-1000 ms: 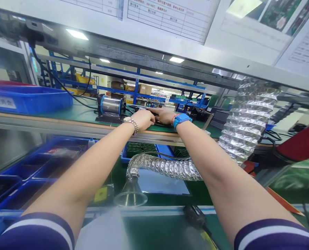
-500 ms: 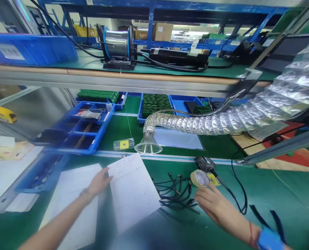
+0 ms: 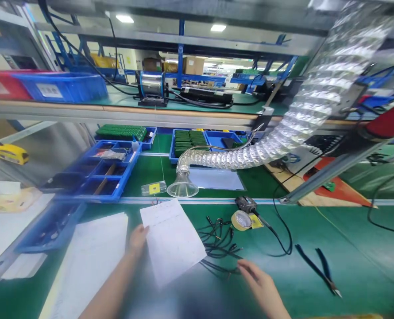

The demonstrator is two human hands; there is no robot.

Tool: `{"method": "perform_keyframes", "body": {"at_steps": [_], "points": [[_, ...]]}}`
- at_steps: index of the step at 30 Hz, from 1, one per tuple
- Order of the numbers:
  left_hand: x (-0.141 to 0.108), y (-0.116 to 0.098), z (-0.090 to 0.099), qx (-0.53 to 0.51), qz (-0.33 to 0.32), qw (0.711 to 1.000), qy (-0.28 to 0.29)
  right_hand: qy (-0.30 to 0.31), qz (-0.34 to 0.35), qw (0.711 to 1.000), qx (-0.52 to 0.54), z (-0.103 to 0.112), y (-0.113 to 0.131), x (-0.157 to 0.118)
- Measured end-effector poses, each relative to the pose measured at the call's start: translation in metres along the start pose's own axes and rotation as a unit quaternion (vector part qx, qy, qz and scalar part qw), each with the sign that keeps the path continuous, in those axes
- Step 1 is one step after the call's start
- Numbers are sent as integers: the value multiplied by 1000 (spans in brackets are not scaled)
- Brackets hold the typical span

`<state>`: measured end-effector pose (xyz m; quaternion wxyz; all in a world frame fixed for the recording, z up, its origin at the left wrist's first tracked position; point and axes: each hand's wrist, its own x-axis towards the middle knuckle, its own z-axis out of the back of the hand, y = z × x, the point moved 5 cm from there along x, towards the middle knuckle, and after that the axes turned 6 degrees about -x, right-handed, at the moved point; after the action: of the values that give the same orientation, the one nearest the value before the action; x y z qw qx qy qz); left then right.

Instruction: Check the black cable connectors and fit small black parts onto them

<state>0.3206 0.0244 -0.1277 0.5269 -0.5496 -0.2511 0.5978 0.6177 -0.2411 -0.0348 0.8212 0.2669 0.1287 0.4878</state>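
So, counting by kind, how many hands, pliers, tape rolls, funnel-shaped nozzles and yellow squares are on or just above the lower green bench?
Hands: 2
Pliers: 1
Tape roll: 1
Funnel-shaped nozzle: 1
Yellow squares: 2
Total: 7

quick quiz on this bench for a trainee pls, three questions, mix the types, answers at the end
1. Which thing does the left hand touch at its edge?
a) the yellow tape measure
b) the white sheet of paper
c) the blue bin on the upper shelf

2. True or false: the pliers lie on the green bench mat with their handles spread apart.

3. Fill in: the funnel-shaped hood is at the end of a flexible silver ____.

Key: 1 b; 2 true; 3 duct
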Motion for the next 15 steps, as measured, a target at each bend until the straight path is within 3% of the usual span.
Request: {"method": "perform_keyframes", "body": {"at_steps": [3,6,9,12,15], "points": [[-13,-36,3,38,-107,993,18,22,61,997,-47,0,11,-2],[-18,-83,2,93,-201,971,92,56,123,988,-71,8,41,10],[-16,-128,3,140,-241,948,153,36,154,985,-69,35,75,36],[-24,-172,6,226,-307,912,152,1,168,984,-63,64,100,68],[-49,-217,7,280,-385,868,137,-51,181,982,-16,96,116,106]]}}
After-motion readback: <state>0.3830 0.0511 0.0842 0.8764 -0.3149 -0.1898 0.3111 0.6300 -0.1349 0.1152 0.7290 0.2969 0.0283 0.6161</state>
